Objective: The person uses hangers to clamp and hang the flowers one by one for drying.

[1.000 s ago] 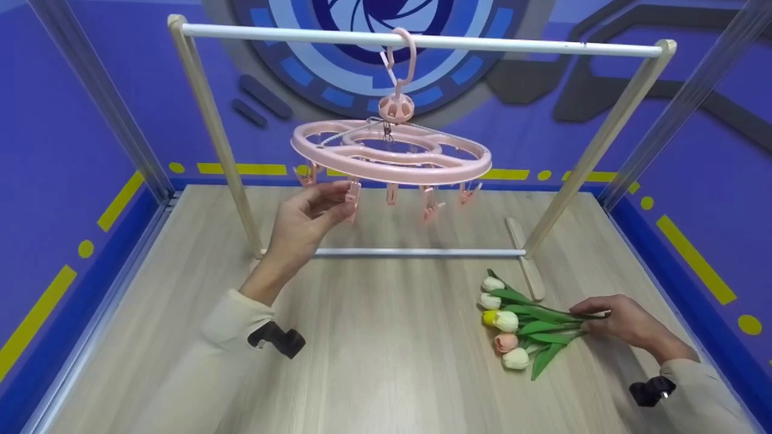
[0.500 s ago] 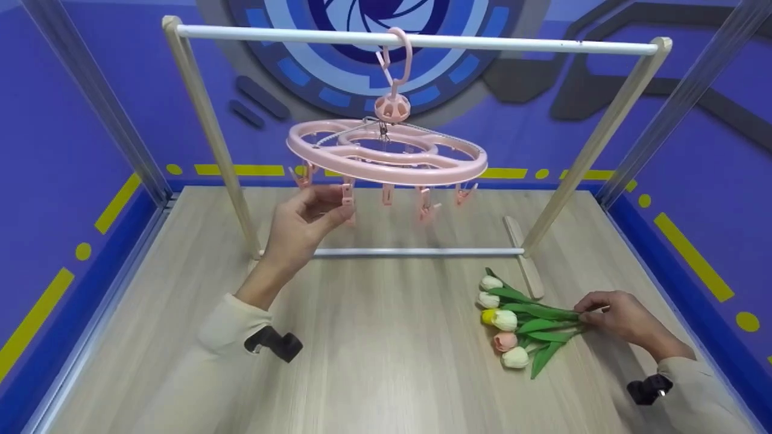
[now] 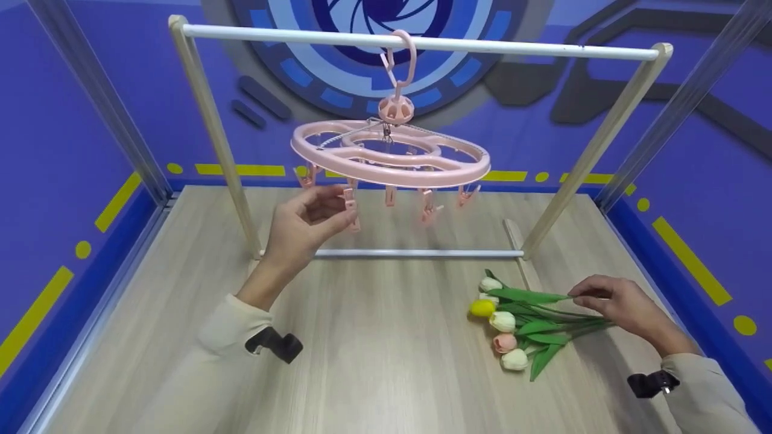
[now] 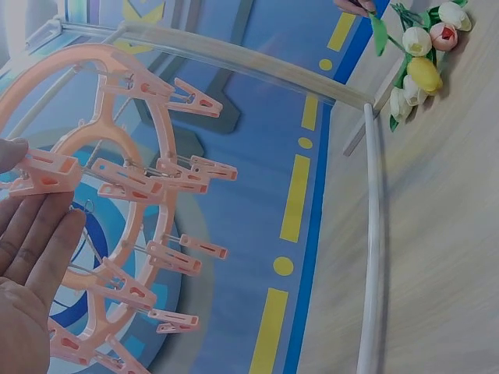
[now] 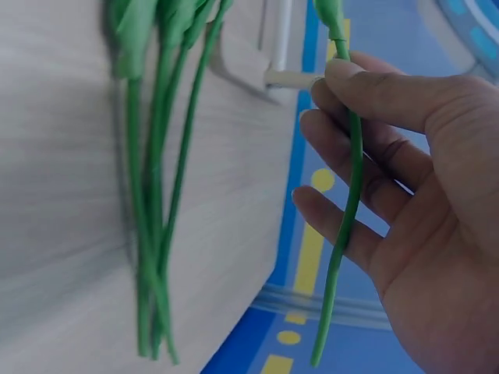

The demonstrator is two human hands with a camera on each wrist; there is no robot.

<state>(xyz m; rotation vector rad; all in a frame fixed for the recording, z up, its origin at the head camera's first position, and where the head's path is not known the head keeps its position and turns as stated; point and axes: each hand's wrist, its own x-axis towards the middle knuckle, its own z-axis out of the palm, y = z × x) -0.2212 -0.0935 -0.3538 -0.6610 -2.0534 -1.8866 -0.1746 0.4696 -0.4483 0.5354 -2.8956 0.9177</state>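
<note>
My left hand [image 3: 295,229] pinches a pink clothespin [image 3: 350,202] hanging from the round pink drying hanger [image 3: 398,175]. In the left wrist view, thumb and fingers hold that clip [image 4: 48,173] at its handle end. On the right, my right hand [image 3: 627,306] pinches the stem of a yellow tulip [image 3: 482,308] between thumb and forefinger. That stem [image 5: 352,171] stands apart from the other stems in the right wrist view, and its end hangs past my palm. White tulips [image 3: 502,322] and a pink tulip [image 3: 505,343] lie in a bunch on the table.
The hanger hooks over the white top bar [image 3: 289,35] of a wooden-sided rack. A lower white bar [image 3: 416,254] and a wooden foot [image 3: 529,271] stand near the flowers. Other clothespins [image 3: 429,205] dangle beneath the ring. Blue patterned walls [image 3: 66,150] enclose the table [image 3: 374,361].
My right hand has picked the yellow tulip's stem out of the bunch and raised it slightly; its bloom has shifted left. The left hand has kept its pinch on the clothespin, which now hangs slightly lower.
</note>
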